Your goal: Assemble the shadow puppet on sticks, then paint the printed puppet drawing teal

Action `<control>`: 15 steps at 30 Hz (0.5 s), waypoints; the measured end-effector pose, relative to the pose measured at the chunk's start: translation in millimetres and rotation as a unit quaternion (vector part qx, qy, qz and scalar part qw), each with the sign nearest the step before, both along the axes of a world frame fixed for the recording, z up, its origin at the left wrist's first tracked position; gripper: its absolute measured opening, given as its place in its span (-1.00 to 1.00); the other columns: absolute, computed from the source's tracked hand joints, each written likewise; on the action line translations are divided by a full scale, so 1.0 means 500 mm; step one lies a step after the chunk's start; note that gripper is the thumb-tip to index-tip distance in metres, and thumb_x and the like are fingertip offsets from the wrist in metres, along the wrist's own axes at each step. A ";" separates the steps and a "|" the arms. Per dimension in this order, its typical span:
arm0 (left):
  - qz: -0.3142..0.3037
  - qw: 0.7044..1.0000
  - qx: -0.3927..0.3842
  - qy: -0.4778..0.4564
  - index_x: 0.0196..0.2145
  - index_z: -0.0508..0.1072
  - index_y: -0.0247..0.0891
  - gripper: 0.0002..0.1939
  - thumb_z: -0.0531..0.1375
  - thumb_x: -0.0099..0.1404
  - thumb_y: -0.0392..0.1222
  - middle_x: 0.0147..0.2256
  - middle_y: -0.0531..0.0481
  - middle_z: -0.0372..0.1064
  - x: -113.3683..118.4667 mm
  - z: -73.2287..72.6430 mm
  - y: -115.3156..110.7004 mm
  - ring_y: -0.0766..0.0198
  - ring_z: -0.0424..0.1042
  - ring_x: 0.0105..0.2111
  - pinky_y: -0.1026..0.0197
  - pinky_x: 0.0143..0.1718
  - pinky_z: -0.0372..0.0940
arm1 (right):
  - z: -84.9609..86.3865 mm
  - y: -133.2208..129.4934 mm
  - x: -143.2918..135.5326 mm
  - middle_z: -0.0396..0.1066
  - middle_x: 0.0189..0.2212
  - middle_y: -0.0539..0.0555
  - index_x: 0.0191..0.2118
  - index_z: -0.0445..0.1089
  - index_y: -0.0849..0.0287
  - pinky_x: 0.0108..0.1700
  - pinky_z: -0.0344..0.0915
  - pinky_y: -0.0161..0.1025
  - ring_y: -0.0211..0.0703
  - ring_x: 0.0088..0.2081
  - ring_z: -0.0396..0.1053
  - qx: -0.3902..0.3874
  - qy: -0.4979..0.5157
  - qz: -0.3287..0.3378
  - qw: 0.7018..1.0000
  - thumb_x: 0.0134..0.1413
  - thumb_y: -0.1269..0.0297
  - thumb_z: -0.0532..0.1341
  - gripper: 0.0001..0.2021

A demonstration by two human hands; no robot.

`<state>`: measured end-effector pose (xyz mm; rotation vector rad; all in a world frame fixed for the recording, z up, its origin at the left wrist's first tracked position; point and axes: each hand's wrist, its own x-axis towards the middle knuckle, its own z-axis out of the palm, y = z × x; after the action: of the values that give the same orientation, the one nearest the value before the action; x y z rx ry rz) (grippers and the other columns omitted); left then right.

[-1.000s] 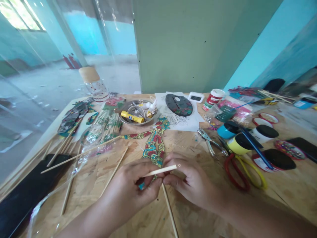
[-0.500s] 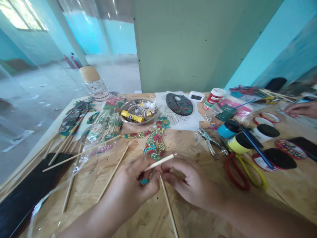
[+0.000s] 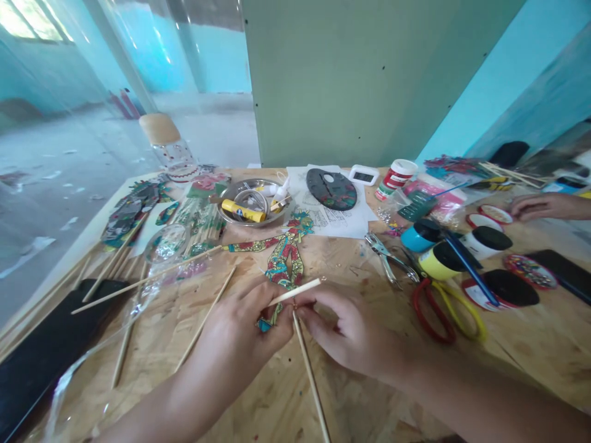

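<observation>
My left hand (image 3: pixel 244 323) is closed on a short pale wooden stick (image 3: pixel 298 291), which points up to the right and has a tiny wire loop at its tip. Opposite it, my right hand (image 3: pixel 346 326) pinches, thumb to forefinger, at the upper end of a long thin wooden stick (image 3: pixel 311 378) slanting toward me. A small bit of wire seems to show between the fingertips; its details are too small to tell. Just beyond the hands lies a patterned cut-out puppet figure (image 3: pixel 289 261) in red, yellow and teal, partly hidden by my left fingers.
Loose sticks (image 3: pixel 207 314) and a black flat object (image 3: pixel 55 344) lie left. A metal bowl (image 3: pixel 226 216) with a glue stick stands behind. To the right are a hole punch (image 3: pixel 385 255), scissors (image 3: pixel 434 314), paint jars (image 3: pixel 441 261) and another person's hand (image 3: pixel 540 206).
The camera view has shifted slightly. Both hands keep their grip close together, and the sticks stay nearly the same. The other person's hand has moved a little left, toward the small lids.
</observation>
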<state>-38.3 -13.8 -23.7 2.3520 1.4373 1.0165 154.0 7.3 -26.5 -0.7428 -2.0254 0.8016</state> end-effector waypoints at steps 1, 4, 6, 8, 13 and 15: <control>-0.001 1.000 -0.007 0.003 -0.35 0.36 -0.18 -0.92 0.12 0.30 -0.30 -0.47 0.13 0.28 0.000 -0.002 0.000 0.40 0.32 -0.48 0.32 -0.46 0.16 | 0.000 0.000 0.000 0.54 -0.27 0.12 -0.16 0.46 0.23 -0.15 0.38 -0.28 -0.22 -0.21 0.48 -0.001 0.000 0.000 1.000 0.22 0.46 0.18 -0.87; -0.004 1.000 -0.016 0.005 -0.33 0.37 -0.19 -0.95 0.13 0.31 -0.29 -0.43 0.12 0.30 -0.001 -0.007 -0.001 0.39 0.32 -0.45 0.30 -0.44 0.18 | -0.002 0.000 0.000 0.53 -0.31 0.10 -0.18 0.47 0.24 -0.19 0.37 -0.29 -0.22 -0.26 0.47 0.002 -0.007 -0.006 1.000 0.22 0.44 0.18 -0.87; -0.004 1.000 -0.013 0.003 -0.34 0.36 -0.19 -0.94 0.13 0.31 -0.29 -0.44 0.12 0.30 0.001 -0.008 -0.001 0.39 0.31 -0.46 0.30 -0.45 0.17 | -0.003 0.000 0.001 0.53 -0.33 0.09 -0.19 0.47 0.23 -0.23 0.36 -0.29 -0.23 -0.29 0.46 0.007 -0.015 -0.013 1.000 0.23 0.43 0.18 -0.88; -0.008 1.000 -0.012 -0.003 -0.37 0.35 -0.20 -0.92 0.13 0.30 -0.30 -0.45 0.12 0.29 0.003 -0.006 0.000 0.40 0.30 -0.47 0.31 -0.46 0.15 | -0.001 0.000 0.001 0.52 -0.35 0.07 -0.20 0.46 0.21 -0.24 0.36 -0.29 -0.24 -0.31 0.45 0.012 -0.017 -0.015 1.000 0.22 0.42 0.18 -0.89; -0.014 0.997 -0.068 -0.043 -0.43 0.36 -0.21 -0.85 0.09 0.31 -0.28 -0.56 0.17 0.16 0.003 0.009 0.000 0.43 0.23 -0.54 0.34 -0.50 0.13 | 0.012 0.006 0.001 0.43 -0.46 -0.02 -0.35 0.41 0.17 -0.32 0.31 -0.33 -0.29 -0.40 0.37 -0.042 0.015 -0.013 0.999 0.21 0.40 0.17 -0.88; -0.017 0.994 -0.097 -0.056 -0.36 0.43 -0.20 -0.87 0.10 0.31 -0.25 -0.56 0.18 0.15 0.002 0.013 0.000 0.43 0.21 -0.56 0.34 -0.52 0.13 | 0.015 0.009 0.002 0.39 -0.50 -0.05 -0.40 0.40 0.16 -0.33 0.28 -0.33 -0.30 -0.42 0.34 -0.076 0.016 -0.005 0.997 0.24 0.35 0.15 -0.83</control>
<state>-37.1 -14.0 -17.1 2.1417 1.3821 0.9370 155.0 11.8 -18.8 -0.8197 -1.9461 0.9626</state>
